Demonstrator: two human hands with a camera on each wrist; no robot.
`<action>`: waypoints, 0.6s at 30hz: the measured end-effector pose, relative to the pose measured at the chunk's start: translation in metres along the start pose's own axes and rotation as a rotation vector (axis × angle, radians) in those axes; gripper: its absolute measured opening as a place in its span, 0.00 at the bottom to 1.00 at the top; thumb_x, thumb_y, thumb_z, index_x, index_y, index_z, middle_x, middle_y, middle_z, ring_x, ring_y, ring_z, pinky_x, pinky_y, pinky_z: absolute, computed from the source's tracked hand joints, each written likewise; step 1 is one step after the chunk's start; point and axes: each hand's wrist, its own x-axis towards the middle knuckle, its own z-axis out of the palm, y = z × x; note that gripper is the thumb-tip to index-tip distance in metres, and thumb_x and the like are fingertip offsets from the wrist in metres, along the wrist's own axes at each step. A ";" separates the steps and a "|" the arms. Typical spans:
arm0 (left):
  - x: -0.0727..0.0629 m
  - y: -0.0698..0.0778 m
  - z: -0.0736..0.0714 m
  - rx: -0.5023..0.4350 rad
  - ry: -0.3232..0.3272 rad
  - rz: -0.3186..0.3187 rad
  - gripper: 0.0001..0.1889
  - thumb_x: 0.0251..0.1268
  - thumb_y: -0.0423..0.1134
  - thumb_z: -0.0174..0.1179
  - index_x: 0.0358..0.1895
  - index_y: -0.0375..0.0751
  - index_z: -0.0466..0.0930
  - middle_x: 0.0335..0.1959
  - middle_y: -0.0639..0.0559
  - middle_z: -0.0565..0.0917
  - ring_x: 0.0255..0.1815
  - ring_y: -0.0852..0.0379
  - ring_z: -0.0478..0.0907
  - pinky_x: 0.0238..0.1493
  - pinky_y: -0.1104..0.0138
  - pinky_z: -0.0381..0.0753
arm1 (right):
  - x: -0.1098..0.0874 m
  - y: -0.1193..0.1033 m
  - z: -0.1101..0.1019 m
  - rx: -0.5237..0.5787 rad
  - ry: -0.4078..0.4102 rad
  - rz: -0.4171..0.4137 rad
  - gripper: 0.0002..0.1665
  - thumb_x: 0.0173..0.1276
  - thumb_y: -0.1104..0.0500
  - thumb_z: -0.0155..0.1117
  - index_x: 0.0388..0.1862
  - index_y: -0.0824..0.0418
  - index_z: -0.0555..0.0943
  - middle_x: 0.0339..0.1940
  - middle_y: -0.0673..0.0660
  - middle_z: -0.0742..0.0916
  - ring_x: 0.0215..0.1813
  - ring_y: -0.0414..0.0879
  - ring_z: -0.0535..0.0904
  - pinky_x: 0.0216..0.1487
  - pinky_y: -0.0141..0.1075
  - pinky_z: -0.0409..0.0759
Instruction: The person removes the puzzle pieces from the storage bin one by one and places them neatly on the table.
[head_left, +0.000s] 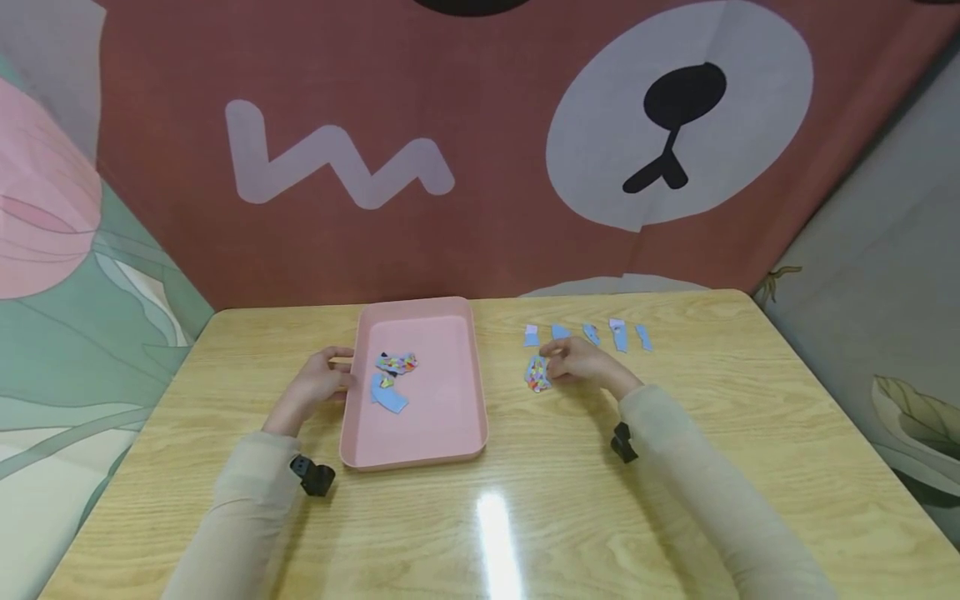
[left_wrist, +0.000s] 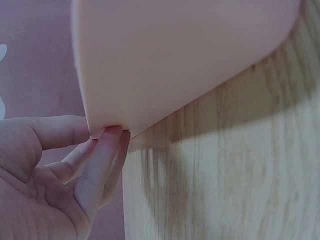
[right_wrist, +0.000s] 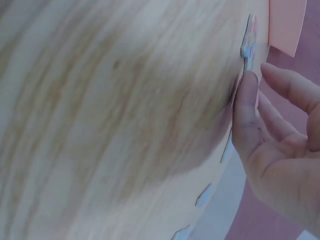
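Note:
At the left side of a pink tray (head_left: 442,433), my left hand (head_left: 311,387) pinches the rim between thumb and fingers, as the left wrist view shows up close. Inside the tray lie a multicoloured flat piece (head_left: 397,363) and a curved light-blue piece (head_left: 388,396), partly overlapping smaller bits. To the tray's right, my right hand (head_left: 587,364) is low over the table, its fingertips at the edge of another multicoloured piece (head_left: 537,374). In the right wrist view its thumb and forefinger stand slightly apart; whether they touch that piece I cannot tell.
Several small light-blue pieces lie in a row beyond the right hand, among them one with a lilac top (head_left: 618,335) and a narrow one (head_left: 643,337). The wooden table (head_left: 420,533) ends at a brown printed cloth (head_left: 495,242) hanging behind it.

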 end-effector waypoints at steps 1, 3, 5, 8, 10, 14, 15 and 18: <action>0.000 0.000 0.000 -0.001 0.000 -0.002 0.32 0.65 0.27 0.52 0.71 0.29 0.53 0.65 0.26 0.67 0.59 0.39 0.74 0.53 0.56 0.82 | 0.000 -0.002 0.001 -0.007 0.003 -0.003 0.30 0.66 0.71 0.51 0.67 0.76 0.63 0.25 0.52 0.76 0.25 0.38 0.67 0.33 0.29 0.72; 0.000 0.000 0.000 0.000 0.000 -0.004 0.32 0.65 0.28 0.52 0.71 0.29 0.53 0.65 0.27 0.67 0.59 0.39 0.74 0.53 0.56 0.82 | 0.001 -0.007 0.003 -0.032 0.016 -0.017 0.29 0.66 0.70 0.51 0.66 0.75 0.64 0.26 0.53 0.76 0.25 0.39 0.66 0.32 0.30 0.70; 0.001 0.000 0.000 -0.001 0.001 -0.008 0.32 0.65 0.28 0.52 0.71 0.29 0.53 0.65 0.27 0.67 0.59 0.40 0.74 0.54 0.56 0.81 | 0.002 -0.015 0.006 -0.061 0.043 -0.026 0.27 0.67 0.68 0.51 0.65 0.74 0.65 0.32 0.57 0.80 0.28 0.40 0.70 0.35 0.31 0.74; 0.001 0.000 0.000 -0.002 -0.002 -0.004 0.32 0.65 0.27 0.52 0.71 0.29 0.52 0.65 0.27 0.67 0.60 0.39 0.74 0.54 0.56 0.81 | 0.006 -0.028 0.015 -0.086 0.092 -0.040 0.26 0.69 0.65 0.53 0.65 0.72 0.67 0.46 0.62 0.81 0.39 0.44 0.77 0.45 0.35 0.80; 0.001 0.000 0.000 -0.001 -0.001 -0.002 0.32 0.65 0.27 0.51 0.71 0.29 0.52 0.65 0.27 0.67 0.60 0.39 0.74 0.54 0.56 0.82 | 0.009 -0.037 0.022 -0.078 0.117 -0.049 0.26 0.68 0.65 0.54 0.65 0.71 0.68 0.47 0.63 0.80 0.42 0.51 0.79 0.49 0.39 0.82; 0.001 0.000 0.000 -0.004 -0.001 -0.007 0.32 0.65 0.27 0.51 0.71 0.29 0.52 0.65 0.27 0.67 0.60 0.39 0.74 0.54 0.56 0.81 | 0.017 -0.055 0.039 -0.018 0.149 -0.083 0.26 0.67 0.65 0.54 0.64 0.70 0.70 0.46 0.62 0.81 0.50 0.59 0.80 0.55 0.46 0.81; 0.001 0.000 0.000 -0.004 -0.001 -0.008 0.32 0.65 0.27 0.51 0.71 0.29 0.52 0.65 0.27 0.67 0.60 0.39 0.73 0.54 0.56 0.81 | 0.019 -0.059 0.043 -0.001 0.156 -0.094 0.26 0.67 0.65 0.54 0.64 0.70 0.70 0.46 0.62 0.81 0.52 0.60 0.80 0.56 0.47 0.81; 0.001 0.000 0.000 -0.006 0.002 -0.017 0.32 0.65 0.28 0.51 0.71 0.30 0.52 0.65 0.28 0.67 0.60 0.40 0.73 0.54 0.56 0.81 | 0.026 -0.070 0.058 0.048 0.176 -0.113 0.25 0.65 0.66 0.55 0.62 0.70 0.72 0.44 0.61 0.82 0.47 0.53 0.81 0.58 0.47 0.80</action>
